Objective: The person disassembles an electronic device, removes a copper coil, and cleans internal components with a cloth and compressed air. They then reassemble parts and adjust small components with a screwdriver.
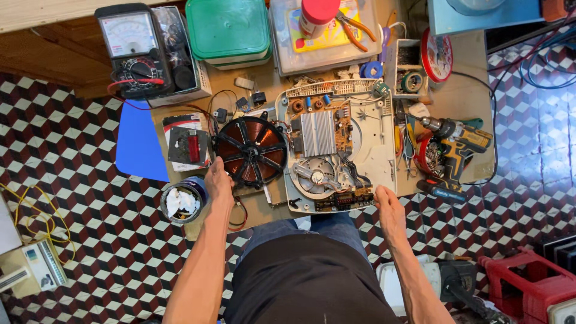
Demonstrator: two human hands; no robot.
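While left hand (218,180) touches copper coil (251,150), right hand (385,201) at cooker base (384,150), grips seemingly loose.

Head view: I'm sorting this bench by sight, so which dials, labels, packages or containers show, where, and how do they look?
Analog multimeter: top left, black case, pale dial face.
Green-lidded tub: top centre, squarish.
Clear plastic box: top, right of the tub, colourful card inside.
Red-capped jar: on that box, white body.
Red-rimmed solder reel: top right, round.
Small printed card: left of the copper coil, red and white.
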